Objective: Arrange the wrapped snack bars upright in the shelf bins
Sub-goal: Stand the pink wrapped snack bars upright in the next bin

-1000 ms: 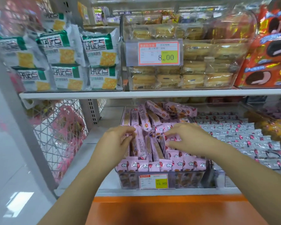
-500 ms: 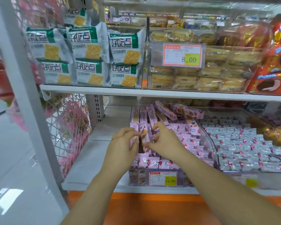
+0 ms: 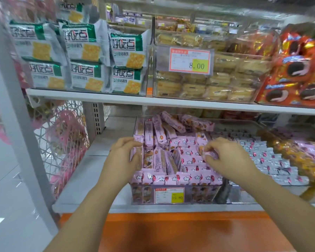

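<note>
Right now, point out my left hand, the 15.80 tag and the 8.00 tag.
left hand (image 3: pixel 122 159), head view, its back
15.80 tag (image 3: pixel 169 195), head view, label middle
8.00 tag (image 3: pixel 189 60), head view, label middle

Blurred red cookie packs (image 3: pixel 296 70), edge-cropped

Of the person only two arms and their hands show. The left hand (image 3: pixel 125 157) and the right hand (image 3: pixel 225 158) are both bare, the backs smooth and the knuckles lightly marked. The left forearm (image 3: pixel 95 206) is bare along all the length that shows, from the wrist to the near edge of the view, and narrow at the wrist. The right forearm (image 3: pixel 280 206) is bare likewise (it looks broader toward the near right corner, as the wide lens draws it). The fingernails are too small and blurred to tell anything of them.
</note>
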Demonstrator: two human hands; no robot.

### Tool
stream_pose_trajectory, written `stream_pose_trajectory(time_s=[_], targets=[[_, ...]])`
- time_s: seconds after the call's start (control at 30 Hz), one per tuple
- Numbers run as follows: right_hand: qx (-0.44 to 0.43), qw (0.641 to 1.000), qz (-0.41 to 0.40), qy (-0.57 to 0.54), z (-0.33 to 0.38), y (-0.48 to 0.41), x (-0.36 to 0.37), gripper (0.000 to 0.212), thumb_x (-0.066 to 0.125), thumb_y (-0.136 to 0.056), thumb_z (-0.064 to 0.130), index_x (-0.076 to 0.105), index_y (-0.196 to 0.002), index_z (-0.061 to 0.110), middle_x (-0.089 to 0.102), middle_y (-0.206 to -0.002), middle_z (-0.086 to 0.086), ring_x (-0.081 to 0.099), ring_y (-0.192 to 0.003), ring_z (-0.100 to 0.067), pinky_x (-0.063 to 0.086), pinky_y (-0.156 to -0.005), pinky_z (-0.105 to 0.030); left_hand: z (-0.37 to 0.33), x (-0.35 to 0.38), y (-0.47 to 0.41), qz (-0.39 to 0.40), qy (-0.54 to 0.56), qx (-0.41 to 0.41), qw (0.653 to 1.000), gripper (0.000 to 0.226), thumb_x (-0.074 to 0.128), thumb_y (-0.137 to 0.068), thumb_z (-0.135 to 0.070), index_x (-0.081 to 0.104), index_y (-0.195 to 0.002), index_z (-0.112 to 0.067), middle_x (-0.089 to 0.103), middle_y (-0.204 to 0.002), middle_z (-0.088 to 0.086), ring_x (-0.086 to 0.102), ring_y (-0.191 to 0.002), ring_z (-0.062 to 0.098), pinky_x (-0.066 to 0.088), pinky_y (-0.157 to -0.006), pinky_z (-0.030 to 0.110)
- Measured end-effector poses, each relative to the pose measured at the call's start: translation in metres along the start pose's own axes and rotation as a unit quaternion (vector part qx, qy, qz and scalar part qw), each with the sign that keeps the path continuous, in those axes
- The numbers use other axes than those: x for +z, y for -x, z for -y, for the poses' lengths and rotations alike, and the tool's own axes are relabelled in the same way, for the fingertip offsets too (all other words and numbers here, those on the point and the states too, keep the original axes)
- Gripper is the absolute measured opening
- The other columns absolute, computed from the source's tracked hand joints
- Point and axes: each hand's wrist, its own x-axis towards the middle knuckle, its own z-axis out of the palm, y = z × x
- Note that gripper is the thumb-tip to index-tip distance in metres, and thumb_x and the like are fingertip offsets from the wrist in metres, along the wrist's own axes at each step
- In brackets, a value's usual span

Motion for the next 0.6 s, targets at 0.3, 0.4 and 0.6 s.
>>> stream_pose_trajectory(time_s=[0.3, 0.4, 0.6], targets=[[-0.064, 0.988, 0.135, -0.047, 0.065, -0.054, 0.009, 0.034, 0.059, -0.087, 0.045, 0.056, -0.115, 0.025, 0.064, -0.102, 0.011, 0.058, -0.100, -0.016, 0.043, -0.093, -0.037, 0.007, -0.001, -0.002, -0.004, 0.000, 0.012, 1.000, 0.022, 0.057, -0.092, -0.019, 0.065, -0.112, -0.022, 0.049, -0.128, -0.003, 0.045, -0.121, 0.017, 0.031, -0.095, 0.022], [-0.082, 0.973, 0.205, 0.067, 0.074, -0.070, 0.029, 0.051, 0.051, -0.086, 0.061, 0.050, -0.120, 0.024, 0.064, -0.110, 0.003, 0.055, -0.106, -0.022, 0.034, -0.100, -0.043, 0.009, -0.003, -0.003, -0.011, 0.003, 0.020, 1.000, 0.022, 0.057, -0.092, -0.019, 0.064, -0.113, -0.023, 0.048, -0.128, -0.005, 0.046, -0.120, 0.015, 0.031, -0.093, 0.020], [-0.051, 0.943, 0.294, 0.147, 0.075, -0.068, 0.053, 0.088, 0.026, -0.082, 0.078, 0.028, -0.144, 0.016, 0.047, -0.136, -0.013, 0.035, -0.131, -0.031, 0.009, -0.114, -0.054, 0.010, -0.003, -0.006, -0.013, 0.012, 0.022, 1.000, 0.025, 0.055, -0.092, -0.018, 0.062, -0.116, -0.024, 0.047, -0.129, -0.007, 0.044, -0.121, 0.013, 0.030, -0.092, 0.019]])
